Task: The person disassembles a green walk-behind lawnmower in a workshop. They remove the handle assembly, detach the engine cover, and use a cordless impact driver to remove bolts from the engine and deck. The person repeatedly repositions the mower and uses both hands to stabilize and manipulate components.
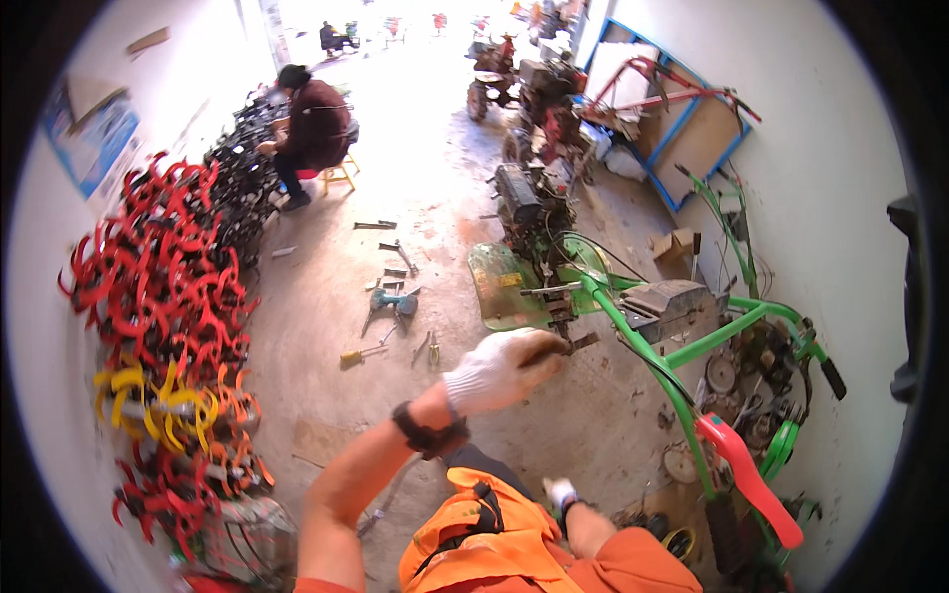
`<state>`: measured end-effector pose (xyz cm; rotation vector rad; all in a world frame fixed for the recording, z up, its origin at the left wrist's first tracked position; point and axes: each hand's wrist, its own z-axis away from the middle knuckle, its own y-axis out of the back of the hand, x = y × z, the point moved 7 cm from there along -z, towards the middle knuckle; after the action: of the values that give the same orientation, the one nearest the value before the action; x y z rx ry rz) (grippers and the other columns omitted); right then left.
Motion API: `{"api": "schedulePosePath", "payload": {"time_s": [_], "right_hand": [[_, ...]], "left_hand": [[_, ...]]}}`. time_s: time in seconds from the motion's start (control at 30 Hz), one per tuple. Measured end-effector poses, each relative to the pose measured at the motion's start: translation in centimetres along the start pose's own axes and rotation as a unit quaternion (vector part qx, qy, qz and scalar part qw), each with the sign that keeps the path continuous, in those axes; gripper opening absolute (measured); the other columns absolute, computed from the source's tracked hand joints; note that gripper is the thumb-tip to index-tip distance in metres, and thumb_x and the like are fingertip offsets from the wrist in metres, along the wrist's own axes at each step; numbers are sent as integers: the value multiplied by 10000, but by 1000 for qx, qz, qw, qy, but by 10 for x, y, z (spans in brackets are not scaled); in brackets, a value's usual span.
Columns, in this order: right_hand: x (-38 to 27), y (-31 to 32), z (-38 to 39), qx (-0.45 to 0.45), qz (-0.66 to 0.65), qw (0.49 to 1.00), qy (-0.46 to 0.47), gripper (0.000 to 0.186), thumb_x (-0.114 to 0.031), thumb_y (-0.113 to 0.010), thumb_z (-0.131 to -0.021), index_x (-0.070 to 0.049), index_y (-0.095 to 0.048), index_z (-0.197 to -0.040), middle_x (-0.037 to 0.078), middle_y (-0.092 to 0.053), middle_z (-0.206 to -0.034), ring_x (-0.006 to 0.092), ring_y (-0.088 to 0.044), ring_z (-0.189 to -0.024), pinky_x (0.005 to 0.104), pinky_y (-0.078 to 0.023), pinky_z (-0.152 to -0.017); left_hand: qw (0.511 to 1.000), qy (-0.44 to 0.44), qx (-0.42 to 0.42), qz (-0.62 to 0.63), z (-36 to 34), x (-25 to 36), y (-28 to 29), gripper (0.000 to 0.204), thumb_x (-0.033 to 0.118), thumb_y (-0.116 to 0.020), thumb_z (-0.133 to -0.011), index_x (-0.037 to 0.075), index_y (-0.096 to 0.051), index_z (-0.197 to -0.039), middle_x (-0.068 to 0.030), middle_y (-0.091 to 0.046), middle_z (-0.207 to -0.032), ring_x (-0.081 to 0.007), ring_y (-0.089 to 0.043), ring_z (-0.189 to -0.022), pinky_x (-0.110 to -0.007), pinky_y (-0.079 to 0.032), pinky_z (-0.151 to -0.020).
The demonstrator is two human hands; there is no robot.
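Observation:
My left hand (506, 371), in a white knitted glove with dark, soiled fingers, reaches out to the right in front of me. Its fingers stretch toward the rear of a green walk-behind tiller (613, 311), near a dark metal bracket (584, 343). I see nothing held in it, and contact with the bracket is unclear. Low beside my body is my right hand (560, 492), also gloved in white; its fingers are too small and partly hidden to read. The tiller has long green handlebars, a dark engine (524, 193) and a green guard plate (509, 287).
On the floor lie a teal cordless drill (393, 304), a yellow-handled screwdriver (362, 356) and several wrenches. Red, black, yellow and orange tiller blades (163, 267) pile along the left wall. A person (316, 128) sits on a stool there. More machines stand at the back right.

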<state>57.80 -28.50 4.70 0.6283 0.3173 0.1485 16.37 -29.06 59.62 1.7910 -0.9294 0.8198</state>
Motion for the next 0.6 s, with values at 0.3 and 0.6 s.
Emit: {"api": "schedulePosePath", "payload": {"time_s": [0.3, 0.6], "right_hand": [[-337, 252, -102, 168, -268, 930, 188, 360, -322, -639, -1082, 19, -721, -1165, 170, -764, -950, 266, -693, -809, 419, -553, -757], [-342, 307, -186, 172, -464, 869, -5, 475, -228, -718, -1101, -13, -602, -1509, 78, -759, -1073, 186, -714, -835, 389, -624, -753]], "left_hand": [[838, 473, 160, 220, 182, -210, 161, 333, 175, -649, -1143, -67, -725, -1358, -113, -788, -1121, -193, -763, -939, -361, -638, -854], [606, 442, 437, 496, 207, -313, 216, 318, 264, -684, -1158, 11, -686, -1350, -86, -722, -1049, -226, -728, -854, -386, -634, -748]]}}
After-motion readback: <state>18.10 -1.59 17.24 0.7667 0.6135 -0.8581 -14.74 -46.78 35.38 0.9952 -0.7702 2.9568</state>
